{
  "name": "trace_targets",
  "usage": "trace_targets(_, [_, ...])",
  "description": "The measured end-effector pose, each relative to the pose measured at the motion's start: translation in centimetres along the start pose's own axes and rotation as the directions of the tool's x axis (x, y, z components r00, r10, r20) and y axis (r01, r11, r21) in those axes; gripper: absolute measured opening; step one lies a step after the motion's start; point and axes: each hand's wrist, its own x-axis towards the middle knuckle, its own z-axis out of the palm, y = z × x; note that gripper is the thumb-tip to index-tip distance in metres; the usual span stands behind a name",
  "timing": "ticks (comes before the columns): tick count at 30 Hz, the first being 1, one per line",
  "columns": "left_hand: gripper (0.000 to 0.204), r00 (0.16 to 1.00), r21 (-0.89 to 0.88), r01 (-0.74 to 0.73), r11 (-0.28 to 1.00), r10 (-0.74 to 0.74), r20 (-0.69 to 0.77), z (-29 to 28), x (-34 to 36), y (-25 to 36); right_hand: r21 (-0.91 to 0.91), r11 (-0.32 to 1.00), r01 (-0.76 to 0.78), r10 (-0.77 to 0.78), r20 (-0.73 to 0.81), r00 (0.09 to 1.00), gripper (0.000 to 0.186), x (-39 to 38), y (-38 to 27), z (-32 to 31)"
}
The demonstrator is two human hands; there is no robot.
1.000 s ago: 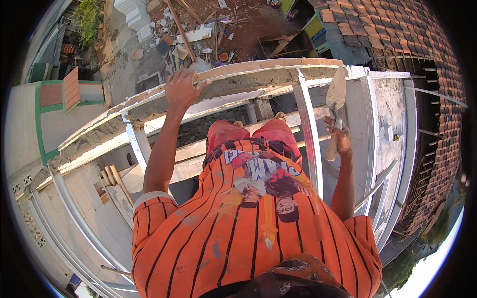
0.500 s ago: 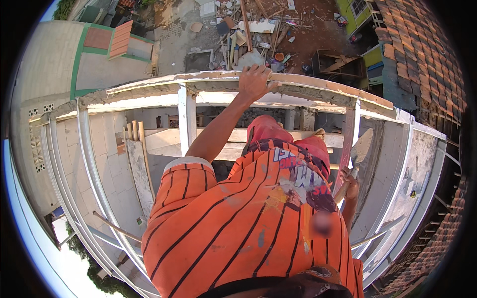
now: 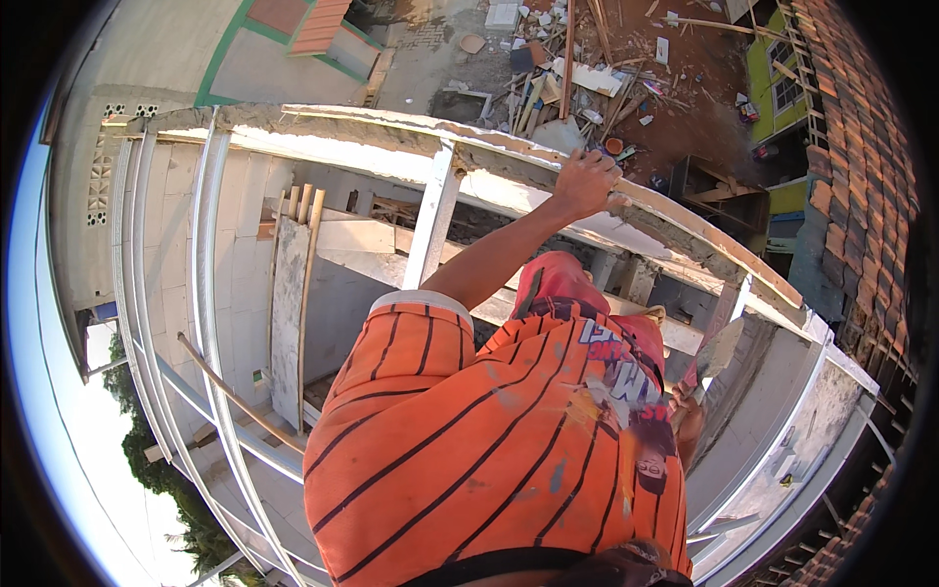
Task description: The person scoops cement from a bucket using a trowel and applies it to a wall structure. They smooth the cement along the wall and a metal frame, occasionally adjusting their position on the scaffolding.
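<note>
Trowel is gripped in the right hand; left hand clasps the outer edge of the beam.

Head fisheye: looks steeply down, close above the orange, black-striped cloth shirt; faces out past bare left hand and bare right hand to reddish-brown earth ground well beyond both.

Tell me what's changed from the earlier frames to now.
The view has swung left, shifting the debris pile rightward in the picture. The right hand and its trowel now appear lower and closer to the orange striped shirt, which partly hides that hand. Unchanged: left hand on the wooden plank, trowel held.
</note>
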Motion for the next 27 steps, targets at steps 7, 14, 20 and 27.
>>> trace_targets(7, [0.048, 1.000, -0.001, 0.000, 1.000, 0.000, 0.004, 0.2, -0.2, -0.2, -0.010, 0.999, 0.050, -0.049, 0.050, 0.998, 0.042, -0.3, -0.7, 1.9])
trace_targets(14, [0.049, 0.999, 0.006, 0.013, 1.000, -0.014, 0.046, 0.1, 0.1, -0.8, -0.030, 0.997, 0.071, -0.070, 0.029, 0.997, 0.033, -1.6, -0.8, 2.6])
trace_targets(20, [0.051, 1.000, -0.006, -0.002, 1.000, 0.002, 0.000, 0.3, -1.4, 0.1, 0.060, 0.996, 0.069, -0.071, 0.033, 0.997, 0.028, -1.6, 1.4, 3.0])
trace_targets(27, [0.051, 0.987, 0.046, 0.003, 0.999, -0.011, 0.159, -0.9, 0.6, -2.6, -0.224, 0.964, 0.142, -0.143, 0.014, 0.990, 0.035, -1.5, 0.6, 4.2])
